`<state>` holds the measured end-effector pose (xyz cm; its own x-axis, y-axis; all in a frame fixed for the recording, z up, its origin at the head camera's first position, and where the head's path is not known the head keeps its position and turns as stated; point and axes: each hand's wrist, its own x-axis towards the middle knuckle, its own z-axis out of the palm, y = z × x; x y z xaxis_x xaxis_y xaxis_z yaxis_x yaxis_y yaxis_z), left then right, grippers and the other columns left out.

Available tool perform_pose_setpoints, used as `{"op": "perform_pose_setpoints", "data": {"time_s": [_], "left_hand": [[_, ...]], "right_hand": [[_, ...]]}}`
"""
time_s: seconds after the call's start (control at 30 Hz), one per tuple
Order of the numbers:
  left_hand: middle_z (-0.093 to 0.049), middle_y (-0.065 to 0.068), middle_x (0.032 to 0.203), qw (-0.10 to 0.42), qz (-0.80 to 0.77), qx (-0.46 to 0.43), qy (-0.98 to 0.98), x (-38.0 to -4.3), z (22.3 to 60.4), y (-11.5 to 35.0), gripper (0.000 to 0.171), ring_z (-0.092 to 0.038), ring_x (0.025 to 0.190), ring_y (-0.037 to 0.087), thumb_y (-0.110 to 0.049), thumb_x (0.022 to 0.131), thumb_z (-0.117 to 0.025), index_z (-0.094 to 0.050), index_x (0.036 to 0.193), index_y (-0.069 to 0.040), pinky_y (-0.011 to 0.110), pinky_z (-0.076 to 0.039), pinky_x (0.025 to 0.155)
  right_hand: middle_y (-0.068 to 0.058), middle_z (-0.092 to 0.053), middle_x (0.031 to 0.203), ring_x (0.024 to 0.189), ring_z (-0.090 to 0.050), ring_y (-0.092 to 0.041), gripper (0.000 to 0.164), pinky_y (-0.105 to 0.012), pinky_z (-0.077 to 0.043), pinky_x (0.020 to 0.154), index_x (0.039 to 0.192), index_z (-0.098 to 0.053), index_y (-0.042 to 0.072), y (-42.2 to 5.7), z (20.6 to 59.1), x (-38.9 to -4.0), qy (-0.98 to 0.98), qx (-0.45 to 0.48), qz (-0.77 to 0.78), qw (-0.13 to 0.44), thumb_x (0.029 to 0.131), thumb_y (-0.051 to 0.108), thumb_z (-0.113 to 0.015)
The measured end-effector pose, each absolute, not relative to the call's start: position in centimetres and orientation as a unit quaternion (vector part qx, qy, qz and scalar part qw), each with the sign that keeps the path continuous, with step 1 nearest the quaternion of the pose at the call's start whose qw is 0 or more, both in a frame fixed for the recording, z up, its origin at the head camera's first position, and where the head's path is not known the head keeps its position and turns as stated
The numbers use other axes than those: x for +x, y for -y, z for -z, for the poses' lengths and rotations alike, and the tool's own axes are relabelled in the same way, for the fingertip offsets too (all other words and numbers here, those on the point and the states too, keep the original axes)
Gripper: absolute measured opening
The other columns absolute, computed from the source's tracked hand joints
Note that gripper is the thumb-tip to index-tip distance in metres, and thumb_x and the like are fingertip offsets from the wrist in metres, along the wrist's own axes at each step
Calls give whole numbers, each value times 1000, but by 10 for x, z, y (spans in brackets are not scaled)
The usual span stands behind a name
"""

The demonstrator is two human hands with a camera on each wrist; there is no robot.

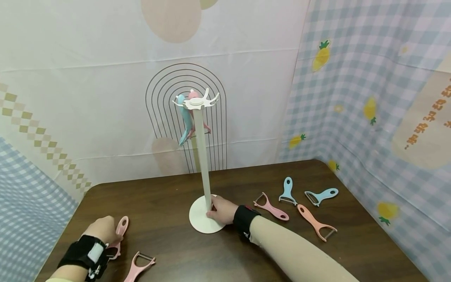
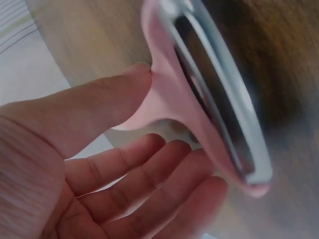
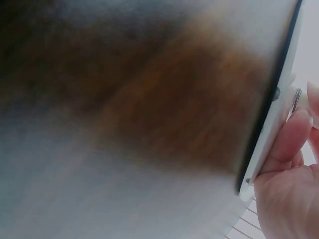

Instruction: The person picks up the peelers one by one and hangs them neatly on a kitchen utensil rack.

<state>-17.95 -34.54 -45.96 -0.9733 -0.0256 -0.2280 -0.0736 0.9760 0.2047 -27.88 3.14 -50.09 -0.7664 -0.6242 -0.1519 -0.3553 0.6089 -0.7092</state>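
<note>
At the left of the head view my left hand [image 1: 102,230] pinches a pink peeler [image 1: 121,227]. The left wrist view shows the thumb on the peeler's neck [image 2: 167,94], with its metal blade facing away from the palm. My right hand [image 1: 223,210] grips the foot of the post of a white hanging stand [image 1: 202,156], just above its round base [image 1: 199,219]. In the right wrist view the thumb [image 3: 294,134] lies over the base's edge [image 3: 271,124]. A blue peeler [image 1: 185,117] and a pink peeler [image 1: 193,94] hang from the stand's top hooks.
Another pink peeler [image 1: 135,268] lies at the front left. On the right lie a pink peeler [image 1: 271,207], two blue peelers [image 1: 287,188] [image 1: 324,194] and an orange peeler [image 1: 311,219]. Patterned cloth [image 1: 246,117] stands behind the brown table [image 1: 155,207].
</note>
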Motion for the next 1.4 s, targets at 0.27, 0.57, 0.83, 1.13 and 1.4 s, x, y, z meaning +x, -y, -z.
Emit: {"op": "perform_pose_setpoints", "data": {"time_s": [0.27,0.57,0.83,1.13,1.4], "left_hand": [[-64,22,78,111,-104,-23,-988,-177,459,343,31,-60,70,32,-17,69,-83,-62,78,4,54,-47,65],[-65,21,78,88,-91,-35,-991,-173,460,331,10,-63,71,41,-6,73,-71,-61,72,-3,57,-48,61],[-65,24,81,65,-68,-27,-995,-173,459,321,18,-61,73,47,-9,67,-75,-62,77,-2,59,-47,60],[-64,23,79,52,-61,-26,-996,-172,460,316,15,-61,70,46,-8,69,-73,-61,76,-1,58,-46,56],[-64,23,80,61,-67,-32,-995,-174,455,316,7,-61,70,45,-1,75,-65,-62,80,2,59,-46,59]], "right_hand": [[-3,-53,100,88,-54,-12,38,-30,-46,82,126,-51,4,-30,502,-279,-877,-274,342,199,93,17,-66],[-2,-53,98,87,-54,-12,37,-28,-45,81,125,-52,6,-30,502,-279,-878,-278,340,193,93,17,-67],[-2,-52,98,87,-54,-12,37,-29,-45,82,125,-52,6,-31,503,-279,-879,-274,340,192,93,17,-67],[-3,-51,100,88,-53,-13,38,-29,-44,83,126,-52,6,-32,499,-278,-882,-273,332,193,93,19,-66],[-2,-52,98,87,-53,-13,39,-29,-45,81,127,-51,6,-32,500,-279,-883,-277,331,186,93,18,-67]]}}
